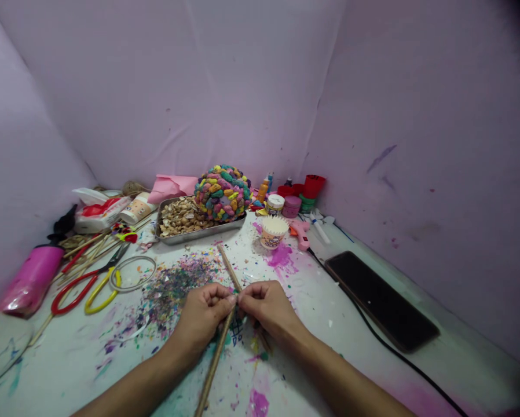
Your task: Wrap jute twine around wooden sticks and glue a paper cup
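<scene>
My left hand (203, 315) and my right hand (266, 307) meet at the middle of the table, fingers pinched together where two thin tan sticks cross. One stick (229, 265) runs from the pinch up toward the tray. The other stick (212, 368) slants down toward the near edge under my left hand. Both hands are closed on the sticks at the crossing; what lies between the fingertips is too small to make out.
A metal tray (201, 233) of shells holds a multicoloured ball (222, 193). A paper cup (273, 231), pink glue gun (301, 233), jars and red cups (313, 185) stand behind. Scissors (84, 284), a ring (132, 273), a pink bottle (32, 278) lie left; a dark phone (381, 300) and cable right.
</scene>
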A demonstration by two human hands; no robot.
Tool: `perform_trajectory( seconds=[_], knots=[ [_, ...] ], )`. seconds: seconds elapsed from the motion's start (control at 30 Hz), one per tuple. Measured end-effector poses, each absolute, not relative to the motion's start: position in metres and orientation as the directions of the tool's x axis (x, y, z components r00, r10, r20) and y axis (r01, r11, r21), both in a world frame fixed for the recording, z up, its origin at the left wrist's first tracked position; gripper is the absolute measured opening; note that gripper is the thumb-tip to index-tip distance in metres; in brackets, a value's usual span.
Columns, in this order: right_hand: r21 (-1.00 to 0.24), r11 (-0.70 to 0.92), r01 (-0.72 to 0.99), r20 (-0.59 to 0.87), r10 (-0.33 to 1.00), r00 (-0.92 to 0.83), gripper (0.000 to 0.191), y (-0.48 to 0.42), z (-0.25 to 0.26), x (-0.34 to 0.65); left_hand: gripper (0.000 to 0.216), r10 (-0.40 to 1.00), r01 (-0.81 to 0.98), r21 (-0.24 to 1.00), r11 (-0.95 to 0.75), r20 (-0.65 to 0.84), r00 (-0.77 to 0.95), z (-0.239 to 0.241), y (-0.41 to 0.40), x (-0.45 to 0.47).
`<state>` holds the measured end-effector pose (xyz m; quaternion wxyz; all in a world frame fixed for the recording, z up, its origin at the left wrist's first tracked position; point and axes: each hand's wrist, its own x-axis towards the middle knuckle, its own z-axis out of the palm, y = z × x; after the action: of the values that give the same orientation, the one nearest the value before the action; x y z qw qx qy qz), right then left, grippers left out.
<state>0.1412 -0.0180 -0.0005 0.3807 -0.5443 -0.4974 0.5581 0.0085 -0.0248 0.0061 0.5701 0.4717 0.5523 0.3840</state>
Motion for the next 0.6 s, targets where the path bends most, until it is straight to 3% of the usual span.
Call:
perform_trajectory(
  seconds=[0.6],
  knots=[
    [-0.963,-0.250,0.097,-0.262,0.954,-0.147,0.012,-0.0171,0.0038,0.1411,0.026,0.958,0.087,0.962,0.260,-0.268,0.103,0.0090,-0.0271,0.0096]
  ],
)
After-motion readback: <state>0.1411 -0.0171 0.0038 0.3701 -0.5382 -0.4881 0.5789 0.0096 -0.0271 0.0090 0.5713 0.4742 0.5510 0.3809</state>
